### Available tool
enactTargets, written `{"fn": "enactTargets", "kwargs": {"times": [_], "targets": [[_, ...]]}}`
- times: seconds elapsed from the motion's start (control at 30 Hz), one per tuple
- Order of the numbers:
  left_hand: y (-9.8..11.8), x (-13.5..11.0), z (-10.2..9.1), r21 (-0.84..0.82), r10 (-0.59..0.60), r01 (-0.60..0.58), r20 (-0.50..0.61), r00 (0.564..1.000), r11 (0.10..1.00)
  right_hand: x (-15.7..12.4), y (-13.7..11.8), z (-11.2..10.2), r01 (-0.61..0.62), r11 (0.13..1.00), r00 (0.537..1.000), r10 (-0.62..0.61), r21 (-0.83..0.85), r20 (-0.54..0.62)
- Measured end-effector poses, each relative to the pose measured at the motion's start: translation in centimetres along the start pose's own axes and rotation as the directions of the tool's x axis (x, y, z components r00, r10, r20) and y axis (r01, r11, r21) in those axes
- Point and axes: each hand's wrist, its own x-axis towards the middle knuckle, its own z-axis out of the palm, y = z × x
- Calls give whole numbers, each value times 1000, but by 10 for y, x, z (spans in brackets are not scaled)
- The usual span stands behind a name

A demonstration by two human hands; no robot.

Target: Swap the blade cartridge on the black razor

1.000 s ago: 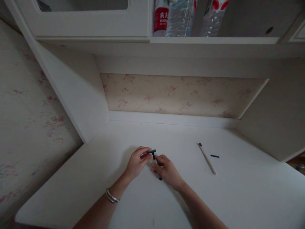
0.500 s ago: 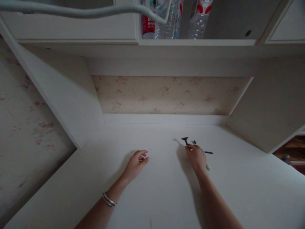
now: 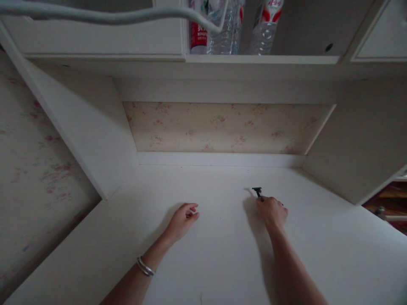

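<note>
My right hand (image 3: pixel 272 211) is closed around a dark razor (image 3: pixel 257 191) on the right side of the white desk top. The razor's T-shaped head sticks out past my fingertips, towards the back; most of its handle is hidden in the hand. A tiny dark tip shows by the right edge of this hand, too small to name. My left hand (image 3: pixel 179 221) rests at the middle left of the desk, holding nothing. Its fingers curve loosely, with the thumb apart from them. Two silver bangles (image 3: pixel 145 266) circle the left wrist.
White side panels stand left (image 3: pixel 82 123) and right (image 3: pixel 369 140) of the desk top (image 3: pixel 219 254). Above hangs a shelf (image 3: pixel 260 59) with several plastic bottles (image 3: pixel 266 29). A pale curved bar (image 3: pixel 111 16) crosses the top left. Floral wallpaper (image 3: pixel 219 127) covers the back.
My right hand has shifted slightly right with the razor. Small items that lay beside it, a dark green stick among them, are now mostly hidden. My left hand has hardly moved.
</note>
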Motion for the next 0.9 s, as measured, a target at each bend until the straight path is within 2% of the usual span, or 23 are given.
{"fn": "enactTargets", "kwargs": {"times": [0.27,0.53,0.9], "targets": [[-4,0,1,10,-8,8,13,1000,1000,1,2,10,24,999,999,-23,-26,30],[0,0,2,41,38,-38,-2,999,998,3,2,9,31,999,999,-30,-33,44],[-2,1,2,46,45,-45,5,999,998,4,4,10,13,1000,999,-12,-7,49]]}}
